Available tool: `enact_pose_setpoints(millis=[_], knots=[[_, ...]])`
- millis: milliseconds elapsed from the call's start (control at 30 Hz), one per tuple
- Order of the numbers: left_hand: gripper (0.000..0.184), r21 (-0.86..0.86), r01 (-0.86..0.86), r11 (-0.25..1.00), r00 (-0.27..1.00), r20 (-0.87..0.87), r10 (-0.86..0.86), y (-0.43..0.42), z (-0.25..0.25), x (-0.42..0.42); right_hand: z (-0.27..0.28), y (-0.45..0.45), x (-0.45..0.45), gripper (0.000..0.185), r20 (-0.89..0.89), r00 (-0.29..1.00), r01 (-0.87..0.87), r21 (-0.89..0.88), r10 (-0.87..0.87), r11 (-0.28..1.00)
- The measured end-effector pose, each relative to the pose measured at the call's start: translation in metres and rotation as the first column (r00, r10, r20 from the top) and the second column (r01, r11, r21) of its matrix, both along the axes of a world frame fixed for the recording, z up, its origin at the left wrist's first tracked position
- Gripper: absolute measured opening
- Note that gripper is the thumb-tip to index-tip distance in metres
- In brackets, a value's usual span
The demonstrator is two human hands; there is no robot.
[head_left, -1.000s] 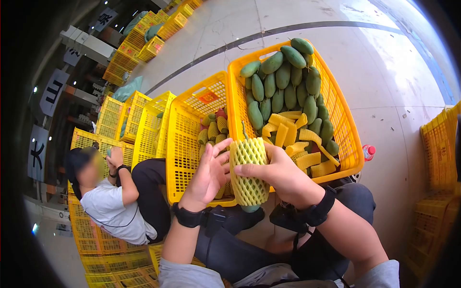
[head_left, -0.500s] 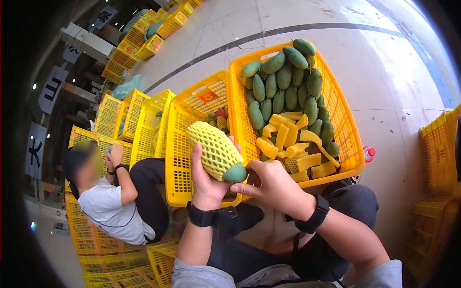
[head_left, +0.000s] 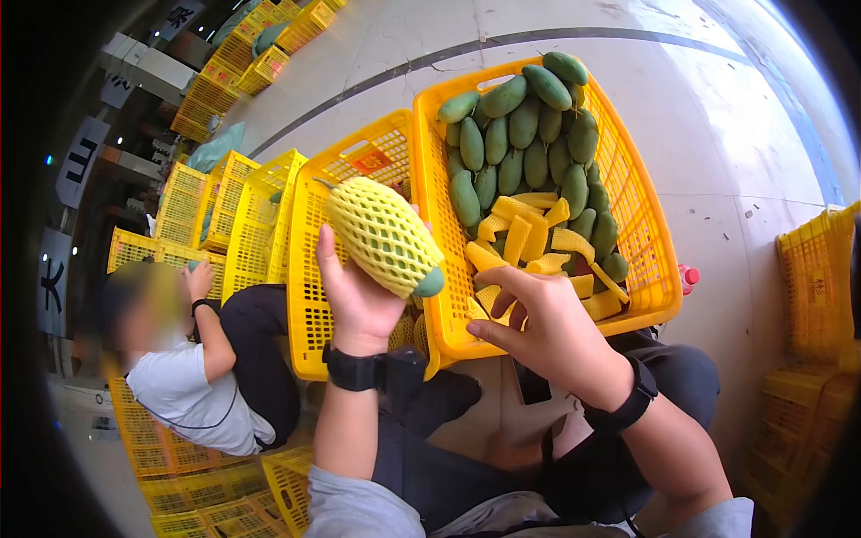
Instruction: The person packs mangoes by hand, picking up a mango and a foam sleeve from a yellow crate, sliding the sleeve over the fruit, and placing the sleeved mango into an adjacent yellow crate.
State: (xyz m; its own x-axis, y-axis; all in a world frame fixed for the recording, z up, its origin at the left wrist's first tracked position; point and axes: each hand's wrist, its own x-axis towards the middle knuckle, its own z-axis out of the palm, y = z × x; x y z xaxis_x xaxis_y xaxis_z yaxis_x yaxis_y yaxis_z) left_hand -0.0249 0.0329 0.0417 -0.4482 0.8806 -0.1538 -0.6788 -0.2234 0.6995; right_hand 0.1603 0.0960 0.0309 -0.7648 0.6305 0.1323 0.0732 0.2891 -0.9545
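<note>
A green mango in a yellow foam net (head_left: 378,235) rests in my left hand (head_left: 359,300), its bare green tip pointing down to the right. My right hand (head_left: 560,336) is apart from it, fingers spread and curved, over the near edge of the right yellow crate (head_left: 659,269). Green mangoes (head_left: 523,121) fill the far part of that crate. Loose yellow foam sleeves (head_left: 529,235) lie at its near end. The crate to its left (head_left: 309,260) holds netted fruit, partly hidden behind my left hand and the mango.
At the left a co-worker (head_left: 193,386) sits beside more yellow crates (head_left: 256,215), holding something green. Stacked crates (head_left: 812,296) stand at the right. A bottle with a red cap (head_left: 689,276) is beside the right crate. A dark phone-like object (head_left: 531,384) lies below it.
The netted mango, earlier between both hands, is now in my left hand alone, slightly higher. My right hand has moved away from its tip to the right, and its fingers have opened.
</note>
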Motion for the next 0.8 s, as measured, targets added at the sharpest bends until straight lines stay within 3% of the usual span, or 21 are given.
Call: enact_pose_setpoints(millis=[33, 167, 233, 333, 433, 500, 533, 567, 633, 667, 800], knots=[[0.065, -0.021, -0.057, 0.998, 0.998, -0.035, 0.056, 0.002, -0.002, -0.015, 0.001, 0.002, 0.002, 0.034, 0.023, 0.999, 0.033, 0.060, -0.035, 0.998], [0.051, -0.260, -0.308, 0.915, 0.854, -0.500, 0.145, -0.012, -0.056, -0.108, -0.004, 0.000, 0.010, 0.042, 0.067, 0.998, 0.001, 0.062, -0.005, 0.998], [0.046, -0.455, -0.360, 0.815, 0.770, -0.638, -0.016, -0.021, -0.087, -0.137, 0.003, 0.002, 0.017, 0.044, 0.110, 0.994, -0.018, 0.034, 0.015, 0.999], [0.044, -0.688, -0.411, 0.598, 0.567, -0.706, -0.424, -0.042, -0.154, -0.171, 0.005, 0.010, 0.023, 0.046, 0.143, 0.990, -0.007, 0.003, 0.006, 1.000], [0.059, -0.851, -0.417, 0.319, 0.402, -0.487, -0.775, -0.052, -0.206, -0.179, 0.007, 0.021, 0.026, 0.045, 0.265, 0.963, 0.061, -0.066, -0.041, 0.996], [0.072, -0.853, -0.513, 0.097, 0.373, -0.324, -0.870, -0.058, -0.240, -0.168, 0.000, 0.024, 0.024, 0.046, 0.319, 0.946, 0.072, -0.070, -0.046, 0.995], [0.082, -0.887, -0.461, 0.005, 0.362, -0.193, -0.912, -0.058, -0.251, -0.166, -0.001, 0.024, 0.021, 0.046, 0.339, 0.939, 0.090, -0.085, -0.056, 0.992], [0.082, -0.894, -0.448, -0.009, 0.376, -0.179, -0.909, -0.059, -0.260, -0.165, -0.003, 0.023, 0.019, 0.047, 0.354, 0.933, 0.110, -0.099, -0.069, 0.989], [0.087, -0.924, -0.341, -0.175, 0.294, 0.072, -0.953, -0.058, -0.274, -0.161, -0.008, 0.021, 0.016, 0.047, 0.377, 0.925, 0.089, -0.121, -0.037, 0.989], [0.089, -0.913, -0.338, -0.228, 0.323, 0.114, -0.939, -0.060, -0.280, -0.158, -0.010, 0.020, 0.015, 0.047, 0.378, 0.926, 0.076, -0.129, -0.022, 0.989], [0.098, -0.924, -0.282, -0.259, 0.313, 0.167, -0.935, -0.072, -0.300, -0.153, -0.012, 0.020, 0.013, 0.047, 0.398, 0.917, 0.045, -0.129, 0.010, 0.991]])
